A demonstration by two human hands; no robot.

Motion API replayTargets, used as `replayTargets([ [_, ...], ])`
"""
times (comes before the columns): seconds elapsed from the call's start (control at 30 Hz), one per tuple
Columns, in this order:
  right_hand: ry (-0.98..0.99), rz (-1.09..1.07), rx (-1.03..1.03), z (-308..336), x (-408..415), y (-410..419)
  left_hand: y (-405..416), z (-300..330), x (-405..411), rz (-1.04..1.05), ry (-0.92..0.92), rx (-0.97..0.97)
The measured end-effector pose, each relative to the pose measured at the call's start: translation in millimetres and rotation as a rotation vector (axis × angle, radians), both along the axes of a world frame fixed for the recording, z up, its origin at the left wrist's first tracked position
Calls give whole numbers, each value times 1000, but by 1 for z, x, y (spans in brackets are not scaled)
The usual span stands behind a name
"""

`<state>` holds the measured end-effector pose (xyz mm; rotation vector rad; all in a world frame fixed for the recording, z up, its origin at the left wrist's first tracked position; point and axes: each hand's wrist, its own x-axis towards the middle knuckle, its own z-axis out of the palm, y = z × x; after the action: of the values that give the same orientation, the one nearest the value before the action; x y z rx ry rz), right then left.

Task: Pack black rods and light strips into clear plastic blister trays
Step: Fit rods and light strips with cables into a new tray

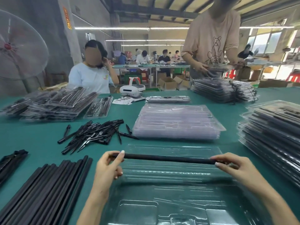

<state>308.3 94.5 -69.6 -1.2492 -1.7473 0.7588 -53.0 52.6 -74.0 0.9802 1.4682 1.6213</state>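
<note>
- Nearest of all, an open clear blister tray (178,192) is seen lying flat on the green tabletop (40,132); its moulded channels and square pockets are unfilled.
- A single black rod (167,159) is held level just above the tray's far half, crosswise.
- Its left end is pinched by the left hand (108,164), thumb and forefinger curled round it.
- Its right end is gripped by the right hand (232,166), fingers curled over the top.
- To the near left, a bundle of long black rods (48,189) is laid side by side on the tabletop.
- Further back on the left, a loose heap of short black pointed pieces (95,133) is scattered.
- Just beyond the open tray, a stack of empty clear trays (177,122) is piled.
- At the right edge, a tall stack of filled trays (272,140) is seen, dark contents showing through the plastic.
- At far left, more filled packs (53,104) are heaped untidily.
- Beyond, a white headset (132,90) is set down on the tabletop.
- At the far side, a seated person (90,75) and a standing person (214,41) handling packs are seen.
</note>
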Motion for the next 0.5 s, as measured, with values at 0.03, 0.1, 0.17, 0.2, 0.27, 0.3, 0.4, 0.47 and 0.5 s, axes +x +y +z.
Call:
replayTargets([
  [0.03, -4, -12, -12, -2, 2, 0, 0, 0, -2, -8, 7, 13],
  [0.1, 11, -39, -34, -6, 6, -1, -2, 1, -4, -35, 47, 4],
  [0.17, 29, -63, -31, -9, 14, 1, -4, -1, -5, -54, 153, -35],
  [0.2, 30, -71, -33, -10, 20, 1, -5, -2, -7, -45, 247, -56],
  [0.27, 12, -57, -63, -10, 29, -2, -10, -4, -8, -16, 459, -88],
  [0.3, -13, -36, -92, -9, 32, -5, -12, -5, -9, -13, 521, -102],
  [0.4, -134, -13, -137, -4, 32, -13, -15, -6, -11, -34, 578, -121],
  [0.47, -239, -26, -115, -2, 29, -15, -15, -8, -11, -23, 642, -109],
  [0.5, -285, -28, -99, -1, 27, -16, -16, -9, -10, -9, 679, -94],
])
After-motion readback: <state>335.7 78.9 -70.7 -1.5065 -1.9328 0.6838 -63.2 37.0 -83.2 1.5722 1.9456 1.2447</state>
